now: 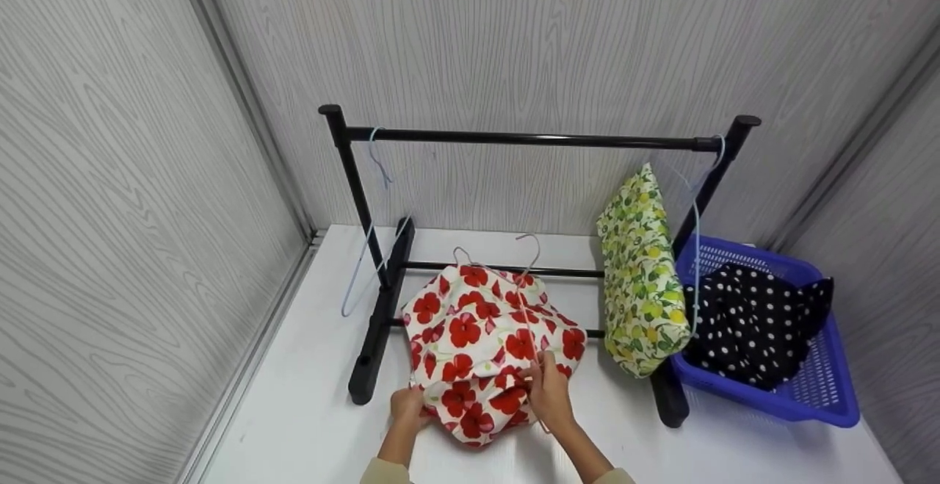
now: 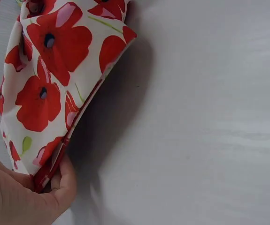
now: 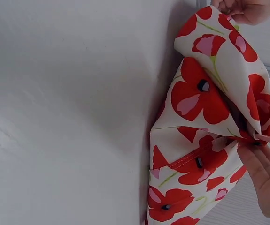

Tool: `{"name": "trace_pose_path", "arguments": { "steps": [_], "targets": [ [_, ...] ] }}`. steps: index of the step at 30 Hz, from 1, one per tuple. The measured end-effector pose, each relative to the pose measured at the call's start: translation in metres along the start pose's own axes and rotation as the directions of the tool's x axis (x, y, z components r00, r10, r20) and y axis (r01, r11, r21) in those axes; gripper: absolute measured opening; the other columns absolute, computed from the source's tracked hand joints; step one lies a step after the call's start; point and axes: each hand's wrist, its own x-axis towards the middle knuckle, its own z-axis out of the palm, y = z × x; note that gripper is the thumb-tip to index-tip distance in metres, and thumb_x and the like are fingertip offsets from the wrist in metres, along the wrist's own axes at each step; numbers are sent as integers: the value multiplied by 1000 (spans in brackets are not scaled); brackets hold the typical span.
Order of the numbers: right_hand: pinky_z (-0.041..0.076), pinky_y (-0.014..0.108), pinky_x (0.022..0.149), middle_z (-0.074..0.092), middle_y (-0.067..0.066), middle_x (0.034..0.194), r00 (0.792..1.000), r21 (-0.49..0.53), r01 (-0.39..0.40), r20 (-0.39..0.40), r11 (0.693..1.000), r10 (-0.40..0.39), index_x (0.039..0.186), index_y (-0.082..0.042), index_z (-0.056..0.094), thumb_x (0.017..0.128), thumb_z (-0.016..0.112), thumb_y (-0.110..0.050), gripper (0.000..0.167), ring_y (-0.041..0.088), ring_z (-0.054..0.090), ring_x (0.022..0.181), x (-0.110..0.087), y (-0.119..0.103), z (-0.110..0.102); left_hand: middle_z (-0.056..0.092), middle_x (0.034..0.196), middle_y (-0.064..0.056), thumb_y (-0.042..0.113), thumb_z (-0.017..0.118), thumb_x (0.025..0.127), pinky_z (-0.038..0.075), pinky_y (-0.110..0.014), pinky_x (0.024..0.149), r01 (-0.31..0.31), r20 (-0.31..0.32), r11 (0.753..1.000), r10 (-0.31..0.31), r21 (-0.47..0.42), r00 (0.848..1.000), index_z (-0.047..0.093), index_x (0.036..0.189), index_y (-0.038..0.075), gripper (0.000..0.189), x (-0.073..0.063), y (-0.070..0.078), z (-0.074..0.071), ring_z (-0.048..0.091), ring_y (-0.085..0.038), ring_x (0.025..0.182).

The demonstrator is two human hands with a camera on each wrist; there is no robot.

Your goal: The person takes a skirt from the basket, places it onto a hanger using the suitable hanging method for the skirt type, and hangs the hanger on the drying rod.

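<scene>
A white cloth with large red flowers [image 1: 464, 330] lies bunched in front of the rack, its near part lifted by both hands. My left hand [image 1: 407, 405] pinches its lower left edge between thumb and fingers, as the left wrist view shows. At the right side of the cloth, my right hand [image 1: 551, 398] grips a thin pink wire hanger [image 1: 524, 315], fingers right at a fold of the fabric. The hanger's hook points away toward the rack; part of its wire is hidden by the cloth. A second thin hook [image 1: 461, 253] shows at the cloth's far edge.
A black clothes rack [image 1: 514, 138] spans the table behind the cloth. Blue hangers hang at its left [image 1: 355, 278] and right [image 1: 696, 249] ends. A lemon-print cloth [image 1: 642, 278] hangs at the right. Beyond it, a blue basket [image 1: 830, 366] holds black polka-dot fabric [image 1: 756, 322].
</scene>
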Motion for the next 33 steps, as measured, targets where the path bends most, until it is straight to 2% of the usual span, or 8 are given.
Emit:
{"name": "trace_pose_path", "arguments": {
  "steps": [10, 13, 17, 20, 22, 29, 31, 33],
  "targets": [
    [51, 21, 51, 67, 14, 73, 997, 4, 78, -26, 997, -78, 96, 5, 47, 94, 45, 1, 4, 21, 65, 62, 3, -3, -7, 63, 84, -15, 13, 42, 89, 54, -43, 62, 38, 31, 999, -39, 37, 999, 56, 97, -5, 24, 85, -59, -10, 62, -27, 74],
    [45, 18, 48, 66, 13, 72, 996, -26, 80, -31, 996, -81, 97, 4, 47, 94, 45, 1, 5, 16, 60, 55, 2, -4, -9, 61, 82, -16, 13, 44, 89, 54, -42, 60, 8, 64, 1000, -8, 6, 998, 55, 95, -7, 24, 60, -44, -10, 61, -25, 71],
    [41, 18, 47, 64, 12, 71, 996, -50, 92, -18, 995, -93, 98, 3, 47, 94, 46, 0, 5, 15, 54, 53, 3, -5, -11, 57, 88, -21, 9, 43, 92, 53, -43, 66, 10, 29, 999, -11, 38, 1000, 50, 106, -15, 28, -13, 6, 1, 58, -27, 75],
    [42, 19, 49, 63, 10, 70, 991, -69, 131, -16, 989, -132, 97, 3, 47, 93, 48, 0, 5, 18, 56, 55, 4, -5, -13, 55, 90, -21, 5, 41, 91, 53, -44, 69, 48, -45, 994, -44, 100, 998, 47, 112, -16, 29, -52, 36, 11, 55, -26, 77],
    [42, 19, 49, 63, 9, 70, 987, -84, 157, -16, 984, -159, 97, 2, 47, 92, 49, 1, 5, 18, 56, 56, 5, -6, -14, 53, 90, -19, 6, 42, 92, 52, -43, 68, 50, -47, 991, -44, 124, 998, 46, 113, -15, 30, -56, 38, 12, 53, -26, 76],
    [43, 21, 52, 61, 7, 71, 977, -121, 212, 5, 970, -213, 97, 3, 48, 90, 50, 3, 7, 12, 54, 58, 10, -9, -25, 60, 78, -21, 16, 50, 89, 53, -40, 54, 1, -3, 947, 0, 322, 1000, 55, 98, -11, 29, 40, -28, 5, 61, -28, 64],
    [45, 22, 54, 61, 7, 71, 976, -117, 216, 17, 969, -215, 96, 2, 48, 91, 50, 3, 6, 13, 55, 59, 13, -10, -30, 61, 74, -19, 15, 50, 87, 52, -36, 49, -28, 7, 912, 27, 410, 1000, 56, 94, -10, 26, 51, -33, 4, 63, -25, 58],
    [46, 22, 55, 61, 6, 72, 977, -109, 214, 36, 971, -211, 96, 1, 48, 91, 50, 2, 5, 14, 57, 60, 16, -11, -36, 60, 71, -16, 12, 48, 85, 50, -32, 46, -72, 24, 887, 69, 455, 997, 57, 90, -7, 22, 44, -23, 4, 62, -21, 54]
  ]
}}
